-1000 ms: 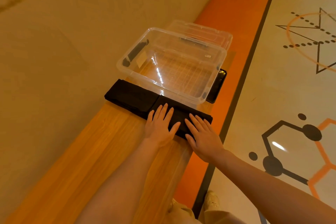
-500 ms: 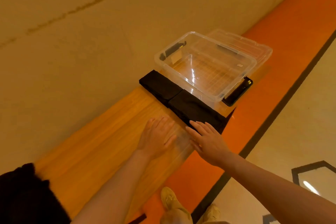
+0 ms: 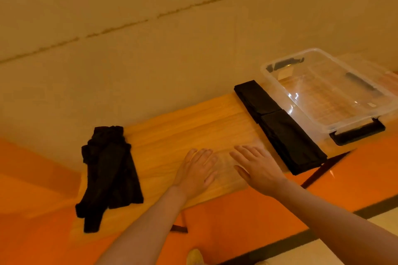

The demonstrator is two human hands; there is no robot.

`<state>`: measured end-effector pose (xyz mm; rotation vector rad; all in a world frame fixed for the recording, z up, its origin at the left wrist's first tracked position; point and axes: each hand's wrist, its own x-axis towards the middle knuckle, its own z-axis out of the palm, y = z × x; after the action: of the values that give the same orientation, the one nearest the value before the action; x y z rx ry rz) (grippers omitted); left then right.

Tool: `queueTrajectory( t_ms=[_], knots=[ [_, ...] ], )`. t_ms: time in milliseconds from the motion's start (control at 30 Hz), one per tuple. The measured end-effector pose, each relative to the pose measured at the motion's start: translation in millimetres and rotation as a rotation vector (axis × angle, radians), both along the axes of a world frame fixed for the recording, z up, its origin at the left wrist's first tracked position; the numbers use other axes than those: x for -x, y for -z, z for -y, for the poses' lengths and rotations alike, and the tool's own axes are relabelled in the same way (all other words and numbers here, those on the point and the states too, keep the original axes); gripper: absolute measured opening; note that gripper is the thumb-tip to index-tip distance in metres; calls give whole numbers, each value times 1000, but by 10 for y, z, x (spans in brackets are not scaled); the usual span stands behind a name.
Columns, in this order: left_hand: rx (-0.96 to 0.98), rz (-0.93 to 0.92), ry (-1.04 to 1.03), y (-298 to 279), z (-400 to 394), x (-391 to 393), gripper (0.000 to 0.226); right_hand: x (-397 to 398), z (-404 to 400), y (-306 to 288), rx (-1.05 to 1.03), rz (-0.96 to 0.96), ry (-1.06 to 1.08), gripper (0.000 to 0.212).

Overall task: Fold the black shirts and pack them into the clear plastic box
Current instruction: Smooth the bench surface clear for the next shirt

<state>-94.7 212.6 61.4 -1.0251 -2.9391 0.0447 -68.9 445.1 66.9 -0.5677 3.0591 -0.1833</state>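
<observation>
Between shirts: both hands, left hand [image 3: 195,173] and right hand [image 3: 257,166], are hovering flat, fingers apart, holding nothing, over the desk [image 3: 172,135]. Folded shirt [image 3: 280,127] is sitting beside the empty box [image 3: 277,77]; next is probably reaching left for the crumpled shirt [image 3: 109,174].

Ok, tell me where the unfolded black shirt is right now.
In the head view, the unfolded black shirt lies crumpled at the left end of the wooden bench, left of both hands and far from the clear plastic box.

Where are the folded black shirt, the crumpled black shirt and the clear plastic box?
folded black shirt [image 3: 288,135], head view, nearer half.
crumpled black shirt [image 3: 109,170], head view, middle.
clear plastic box [image 3: 295,112], head view, near wall.
</observation>
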Motion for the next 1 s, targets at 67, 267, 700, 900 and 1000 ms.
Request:
queueTrajectory(
  t_ms=[67, 267, 700, 900, 1000],
  knots=[
    [-3, 26, -59, 34, 182, -83, 44, 54, 181, 50, -9, 11, -29, 53],
    [-11, 27, -188, 178, 902, -360, 44, 204, 833, 40, -43, 22, -163, 49],
    [-23, 183, -690, 454, 2354, -745, 55, 250, 2348, 184, -74, 36, -312, 47],
    [-66, 269, -774, 658, 2659, -956, 55, 96, 2949, 436, -97, 114, -404, 43],
    [-114, 253, -768, 748, 2692, -1030, 52, 4, 3191, 497, -155, 206, -386, 51]
  ],
)
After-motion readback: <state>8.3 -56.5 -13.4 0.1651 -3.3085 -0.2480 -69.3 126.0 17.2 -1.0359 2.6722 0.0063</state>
